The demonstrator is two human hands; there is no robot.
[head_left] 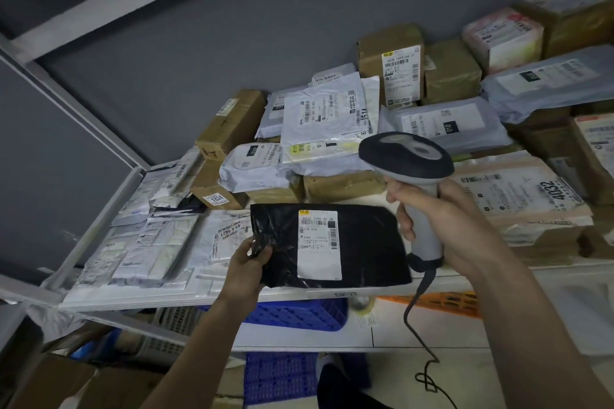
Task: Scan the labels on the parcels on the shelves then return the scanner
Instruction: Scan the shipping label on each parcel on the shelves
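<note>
Your left hand (253, 255) pinches the black parcel (358, 242) flat, label (319, 244) up; right hand (442, 219), fingers wrapped round scanner (410, 173), aims.

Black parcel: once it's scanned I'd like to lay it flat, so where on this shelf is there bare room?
Little. The left hand pinches the black parcel at the shelf's front edge. A small pale strip shows between it, the brown boxes and the scanner in the right hand. Everywhere else parcels are stacked and overlapping.
</note>
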